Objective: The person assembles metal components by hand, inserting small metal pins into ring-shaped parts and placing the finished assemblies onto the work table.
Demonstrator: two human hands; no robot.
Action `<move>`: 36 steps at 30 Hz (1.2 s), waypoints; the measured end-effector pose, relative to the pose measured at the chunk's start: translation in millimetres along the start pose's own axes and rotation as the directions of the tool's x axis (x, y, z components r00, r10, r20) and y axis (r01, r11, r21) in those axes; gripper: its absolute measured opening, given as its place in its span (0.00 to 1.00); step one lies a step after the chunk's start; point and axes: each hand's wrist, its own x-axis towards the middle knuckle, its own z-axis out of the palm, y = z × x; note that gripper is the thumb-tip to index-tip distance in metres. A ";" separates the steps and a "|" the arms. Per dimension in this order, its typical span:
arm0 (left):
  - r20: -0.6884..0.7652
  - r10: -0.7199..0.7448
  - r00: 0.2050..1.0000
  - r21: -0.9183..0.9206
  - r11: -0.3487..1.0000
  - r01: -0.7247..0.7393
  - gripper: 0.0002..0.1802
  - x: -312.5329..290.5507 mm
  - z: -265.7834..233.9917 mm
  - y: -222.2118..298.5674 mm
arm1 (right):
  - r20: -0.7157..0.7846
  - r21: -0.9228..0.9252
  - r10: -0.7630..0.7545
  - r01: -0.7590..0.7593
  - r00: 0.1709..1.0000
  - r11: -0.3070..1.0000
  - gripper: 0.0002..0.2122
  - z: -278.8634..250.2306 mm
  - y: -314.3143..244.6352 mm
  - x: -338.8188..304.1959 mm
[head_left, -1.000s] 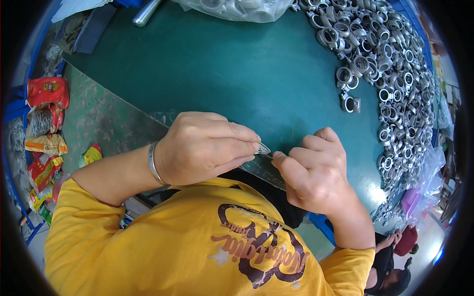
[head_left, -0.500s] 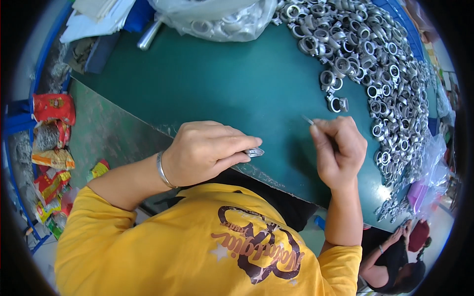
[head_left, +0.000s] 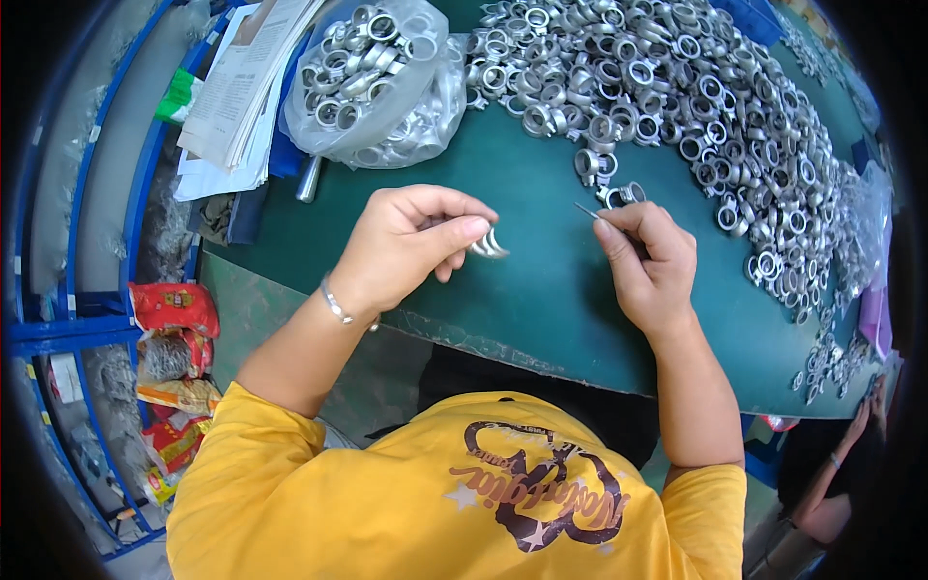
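My left hand (head_left: 401,242) is closed around a small curved, silvery metal ring part (head_left: 490,247), pinched between thumb and fingers just above the table. Most of that part is hidden behind the fingers. To the right, my right hand (head_left: 650,266) pinches a thin metal pin (head_left: 584,210) between thumb and forefinger, its tip pointing up and left. The two hands are apart. Just beyond the right hand lies a metal ring clamp (head_left: 622,195), at the near edge of a large heap of similar silvery rings (head_left: 710,126).
A clear plastic bag (head_left: 416,145) of rings stands at the back left of the green table (head_left: 406,324), near a metal tube (head_left: 309,180) and papers (head_left: 242,92). Blue shelving (head_left: 68,329) with red snack packets (head_left: 174,307) is at left. Another person's arm (head_left: 836,474) shows lower right.
My left hand has lifted and turned from over the table's edge, showing its thumb against the ring part. My right hand keeps its pinch on the pin. The whole view has shifted.
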 end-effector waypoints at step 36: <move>0.194 0.490 0.850 0.614 0.615 -0.495 0.14 -22.9 7.2 -42.3 | 0.436 -0.093 -0.326 0.402 0.839 0.911 0.06 21.0 -15.7 -9.7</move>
